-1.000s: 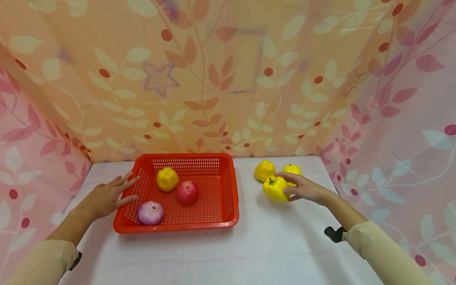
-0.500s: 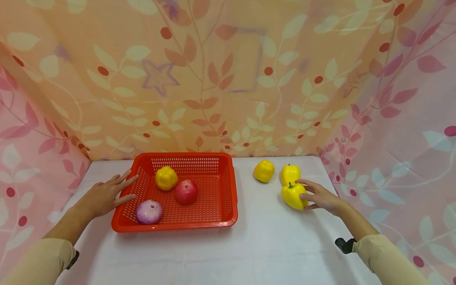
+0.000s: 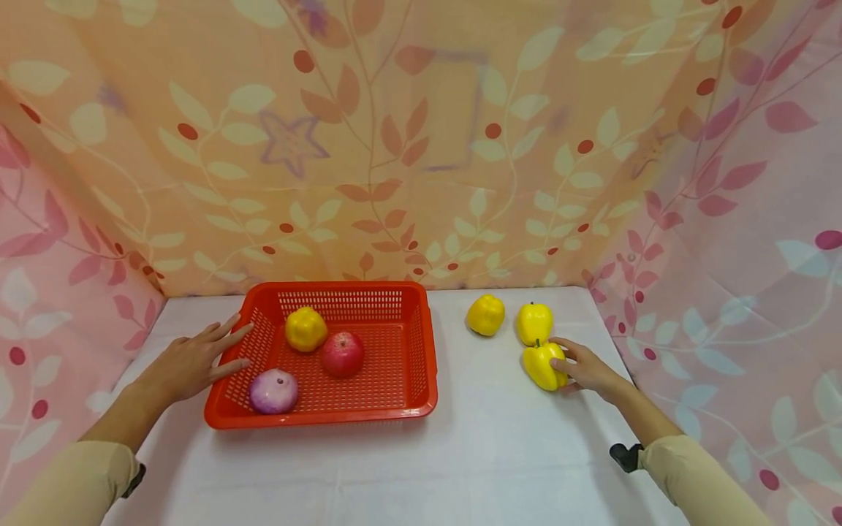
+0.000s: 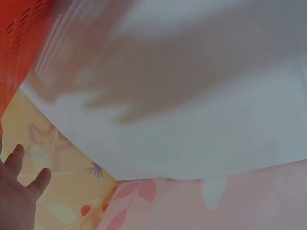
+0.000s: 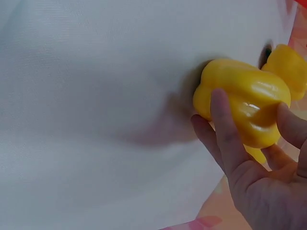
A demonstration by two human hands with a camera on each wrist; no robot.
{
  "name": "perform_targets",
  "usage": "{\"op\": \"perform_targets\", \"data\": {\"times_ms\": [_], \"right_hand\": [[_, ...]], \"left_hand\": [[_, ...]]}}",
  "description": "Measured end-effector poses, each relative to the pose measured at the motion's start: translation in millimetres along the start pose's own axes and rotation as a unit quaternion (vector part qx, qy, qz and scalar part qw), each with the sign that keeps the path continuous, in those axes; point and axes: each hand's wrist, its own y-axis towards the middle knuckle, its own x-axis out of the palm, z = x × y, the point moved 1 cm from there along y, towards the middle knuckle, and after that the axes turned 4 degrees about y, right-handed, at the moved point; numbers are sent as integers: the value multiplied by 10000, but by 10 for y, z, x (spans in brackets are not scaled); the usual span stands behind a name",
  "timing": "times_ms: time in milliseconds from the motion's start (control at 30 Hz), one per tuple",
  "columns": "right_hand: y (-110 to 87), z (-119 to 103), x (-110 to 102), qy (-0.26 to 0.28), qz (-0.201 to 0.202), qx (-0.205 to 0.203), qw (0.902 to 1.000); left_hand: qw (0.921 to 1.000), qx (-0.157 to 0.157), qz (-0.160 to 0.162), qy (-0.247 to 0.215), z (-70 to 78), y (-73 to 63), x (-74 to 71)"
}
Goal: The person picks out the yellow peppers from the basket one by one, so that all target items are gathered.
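Observation:
At the right side of the table, my right hand point(image 3: 588, 370) holds a yellow bell pepper point(image 3: 544, 365), thumb on one side and fingers on the other. In the right wrist view the bell pepper point(image 5: 244, 98) lies between thumb and fingers, close over the white cloth. Just behind it sits another yellow pepper-like piece point(image 3: 534, 324), and a third yellow piece point(image 3: 486, 315) lies to its left. My left hand point(image 3: 191, 364) is spread, its fingers over the left rim of a red plastic basket point(image 3: 395, 414). The left wrist view shows only some fingers point(image 4: 41, 182).
Inside the basket are a yellow pepper-like piece point(image 3: 305, 329), a red pomegranate point(image 3: 343, 355) and a purple onion point(image 3: 273, 391). White cloth point(image 3: 368, 475) covers the table. Patterned curtains point(image 3: 368, 146) stand behind and at both sides.
My right hand has moved right and slightly toward me with the bell pepper, uncovering the yellow piece behind it. The left hand has stayed at the basket rim.

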Motion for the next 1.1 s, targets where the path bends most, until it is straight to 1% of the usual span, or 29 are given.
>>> {"op": "perform_targets", "data": {"times_ms": [233,333,433,567,767,867,967,1100], "right_hand": [[7,-41,20,-45,-68,54,10000],[11,-44,26,-140,-27,66,9999],[10,-47,23,-352,-95,-26,9993],[11,-48,4,-531,-175,-47,9984],[-26,-85,-55,-765,-201,228,9966],[-44,-153,-109,-909,-181,289,9953],[-39,-269,-173,-1030,-113,187,9944],[-14,-484,-256,-1121,-12,-4,9937]], "left_hand": [[9999,-131,-18,-107,2,18,-5],[9998,-133,-45,-110,9,18,-8],[9998,-131,-31,-110,12,18,-9],[9999,-125,-32,-97,11,20,-8],[9998,-143,-33,-124,12,28,-8],[9998,-138,-20,-145,10,28,-7],[9997,-142,-29,-172,6,19,-4],[9996,-161,-68,-208,4,7,-3]]}}
